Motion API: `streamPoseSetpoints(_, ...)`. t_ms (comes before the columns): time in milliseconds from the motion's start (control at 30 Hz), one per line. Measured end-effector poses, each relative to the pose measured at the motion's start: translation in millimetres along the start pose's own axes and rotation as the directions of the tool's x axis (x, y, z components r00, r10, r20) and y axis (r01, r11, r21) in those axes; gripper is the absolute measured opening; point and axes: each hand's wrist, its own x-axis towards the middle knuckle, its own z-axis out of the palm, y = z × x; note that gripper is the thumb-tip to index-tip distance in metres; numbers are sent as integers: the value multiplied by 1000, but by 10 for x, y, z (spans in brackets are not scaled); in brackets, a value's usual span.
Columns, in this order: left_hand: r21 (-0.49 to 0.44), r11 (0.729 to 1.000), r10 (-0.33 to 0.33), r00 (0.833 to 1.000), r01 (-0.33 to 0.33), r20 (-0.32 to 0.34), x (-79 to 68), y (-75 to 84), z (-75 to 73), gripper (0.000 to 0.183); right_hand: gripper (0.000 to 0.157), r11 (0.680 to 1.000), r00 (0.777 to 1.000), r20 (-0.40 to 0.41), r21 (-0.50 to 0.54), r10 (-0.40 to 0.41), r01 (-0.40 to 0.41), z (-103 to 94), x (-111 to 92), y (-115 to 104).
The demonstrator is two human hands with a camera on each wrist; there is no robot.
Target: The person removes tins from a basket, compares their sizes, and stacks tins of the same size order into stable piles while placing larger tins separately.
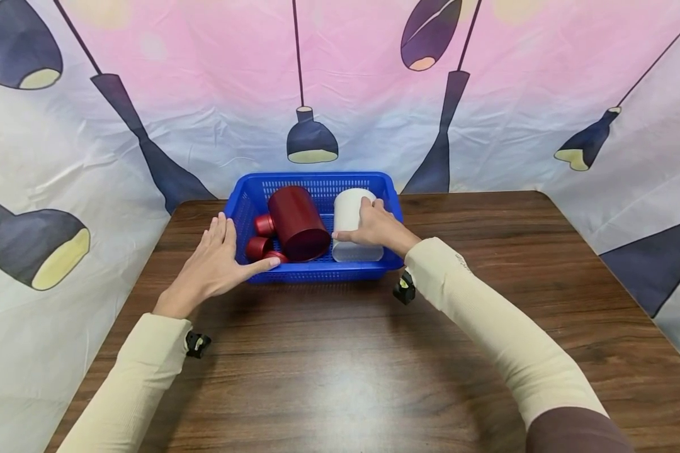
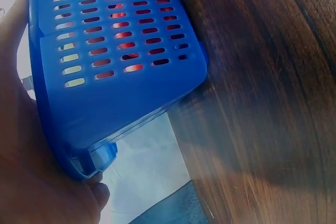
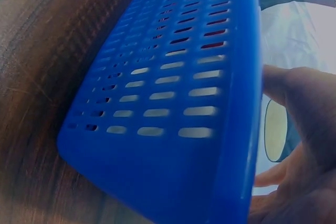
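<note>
A blue plastic basket (image 1: 317, 267) with slotted walls stands at the back of the table. My left hand (image 1: 212, 264) rests over its front left corner, fingers straight along the left rim and thumb laid over the front rim. Inside, a dark red cylinder (image 1: 297, 220) lies tilted, with several small red cups (image 1: 257, 247) beside it on the left. At the basket's right end is a white cylindrical container (image 1: 348, 211), paler and see-through at its near end. My right hand (image 1: 382, 226) reaches over the rim and grips it, thumb on its left side.
The brown wooden table (image 1: 328, 358) spreads in front of the basket and to both sides. Close behind the basket hangs a cloth backdrop (image 1: 232, 126) printed with lamps. A small black device (image 1: 197, 344) sits on the left wrist and another (image 1: 405, 288) on the right.
</note>
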Motion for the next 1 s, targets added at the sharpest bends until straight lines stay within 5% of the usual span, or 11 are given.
streamPoseSetpoints(633,11,1000,10,999,-10,31,14,-14,-17,130,131,998,987,148,8,68,-70,-26,192,-24)
streamPoseSetpoints(1000,10,1000,14,1000,-14,16,6,-27,-4,130,132,978,964,259,176,67,-115,4,233,-18)
